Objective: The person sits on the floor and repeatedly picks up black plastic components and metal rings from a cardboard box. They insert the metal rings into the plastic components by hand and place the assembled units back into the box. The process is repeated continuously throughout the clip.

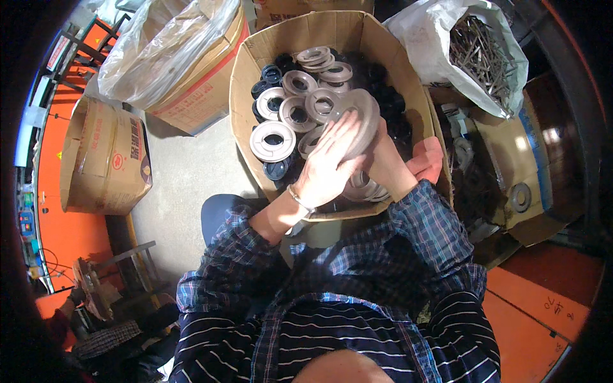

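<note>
We had a tilted grey ring (366,116) above the open cardboard box (341,30) of pale rings (258,145) and black round parts (276,170), our left hand (331,163) outstretched against the held ring, our right hand (387,161) behind it, grip too hidden to tell, and a white sack (418,32) beyond.

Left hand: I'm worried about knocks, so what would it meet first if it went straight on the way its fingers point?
The grey ring, which the left hand seems to touch. Beyond it, probably the black parts, then the box wall, though depth is unclear.
</note>
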A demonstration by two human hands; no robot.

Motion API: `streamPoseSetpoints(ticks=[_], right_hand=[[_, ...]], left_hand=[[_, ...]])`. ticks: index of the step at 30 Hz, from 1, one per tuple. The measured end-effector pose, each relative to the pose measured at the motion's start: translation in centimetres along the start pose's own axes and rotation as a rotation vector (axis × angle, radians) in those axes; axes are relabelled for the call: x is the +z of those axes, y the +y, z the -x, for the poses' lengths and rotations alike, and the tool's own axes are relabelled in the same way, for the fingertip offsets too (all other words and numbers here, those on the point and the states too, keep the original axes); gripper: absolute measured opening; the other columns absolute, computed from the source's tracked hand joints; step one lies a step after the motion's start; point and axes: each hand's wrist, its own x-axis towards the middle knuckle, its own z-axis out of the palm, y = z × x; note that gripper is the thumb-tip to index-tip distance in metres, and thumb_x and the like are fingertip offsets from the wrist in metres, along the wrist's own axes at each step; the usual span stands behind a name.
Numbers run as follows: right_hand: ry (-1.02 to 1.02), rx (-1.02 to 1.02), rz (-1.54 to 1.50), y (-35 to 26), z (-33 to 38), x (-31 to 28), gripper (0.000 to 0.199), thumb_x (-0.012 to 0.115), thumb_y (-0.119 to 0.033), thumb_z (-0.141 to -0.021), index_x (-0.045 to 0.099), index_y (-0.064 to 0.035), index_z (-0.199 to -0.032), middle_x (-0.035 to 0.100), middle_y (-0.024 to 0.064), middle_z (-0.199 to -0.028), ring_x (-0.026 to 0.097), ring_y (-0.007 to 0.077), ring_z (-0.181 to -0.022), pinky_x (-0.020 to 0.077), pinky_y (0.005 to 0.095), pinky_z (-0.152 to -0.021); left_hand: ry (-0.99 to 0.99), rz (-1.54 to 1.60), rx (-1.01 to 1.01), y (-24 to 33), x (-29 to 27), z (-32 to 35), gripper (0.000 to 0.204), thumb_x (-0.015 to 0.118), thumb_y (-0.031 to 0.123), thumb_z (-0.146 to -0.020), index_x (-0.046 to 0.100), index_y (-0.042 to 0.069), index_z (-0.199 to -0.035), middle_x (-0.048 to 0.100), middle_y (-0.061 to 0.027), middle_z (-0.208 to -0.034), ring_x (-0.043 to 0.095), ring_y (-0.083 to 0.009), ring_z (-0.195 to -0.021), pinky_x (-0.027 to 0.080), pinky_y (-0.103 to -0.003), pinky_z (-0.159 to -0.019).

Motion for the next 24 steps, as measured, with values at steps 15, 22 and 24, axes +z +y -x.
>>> streamPoseSetpoints(ticks=[15,22,24], right_hand=[[-0.032,-0.232,0.081,1.0,-0.9,-0.5,0.056,0.041,-0.059,-0.098,0.057,-0.0100,-0.121,0.067,0.0060,-0.083,0.064,0.0139,-0.063,0.0470,0.0277,-0.048],[0.042,-0.763,1.068,0.9,-0.5,-1.9,0.057,0.071,-0.037,-0.085,0.050,-0.0009,-0.124,0.066,0.0259,-0.097,0.065,0.0438,-0.098,0.0521,0.0427,-0.079],[0.027,-0.220,0.496,1.8,-0.5,-1.6,0.052,0.061,-0.045,-0.091,0.053,0.0009,-0.114,0.067,0.0161,-0.087,0.063,0.0279,-0.069,0.0498,0.0354,-0.060]], left_hand=[[-0.030,-0.009,0.073,-1.0,-0.1,-0.1,0.052,0.067,0.019,-0.091,0.049,-0.003,-0.135,0.062,-0.0166,-0.125,0.058,-0.0162,-0.114,0.046,-0.033,-0.099],[0.026,0.742,-0.706,-1.2,-0.7,-1.1,0.050,0.066,0.020,-0.093,0.050,0.000,-0.135,0.062,-0.0116,-0.122,0.058,-0.0148,-0.108,0.046,-0.029,-0.096],[-0.062,0.422,-0.486,-1.2,-0.3,-0.3,0.052,0.066,0.018,-0.091,0.049,0.001,-0.137,0.059,-0.0168,-0.129,0.058,-0.0225,-0.117,0.044,-0.033,-0.102]])
